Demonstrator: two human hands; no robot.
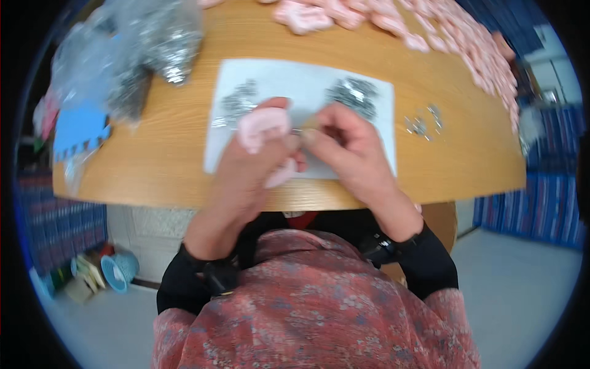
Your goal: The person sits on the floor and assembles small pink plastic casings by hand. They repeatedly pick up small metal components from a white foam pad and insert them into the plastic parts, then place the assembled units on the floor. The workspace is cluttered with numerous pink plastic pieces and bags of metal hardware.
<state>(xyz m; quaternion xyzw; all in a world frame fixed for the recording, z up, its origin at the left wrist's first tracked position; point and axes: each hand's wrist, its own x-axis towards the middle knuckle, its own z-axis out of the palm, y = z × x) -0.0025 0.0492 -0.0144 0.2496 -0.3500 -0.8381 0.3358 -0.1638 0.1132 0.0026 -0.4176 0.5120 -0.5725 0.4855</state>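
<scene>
My left hand (241, 165) is closed on a pale pink, soft padded piece (253, 128), which loops over the fingers and shows again below them. Close beside it, my right hand (356, 147) pinches a thin silver metal piece (297, 131) that reaches toward the left fingertips. Blur and the fingers hide its exact shape and whether it touches the pink piece. Both hands are above a white sheet (295, 77). A loose pile of small silver metal pieces (238, 101) lies on its left side, and a denser silver pile (355, 93) on its right.
Several silver pieces (420, 126) lie on the wooden table (458, 147) right of the sheet. Many pink padded pieces (381, 18) line the far and right edges. Clear bags of metal pieces (166, 37) and a blue notched piece (78, 130) occupy the left.
</scene>
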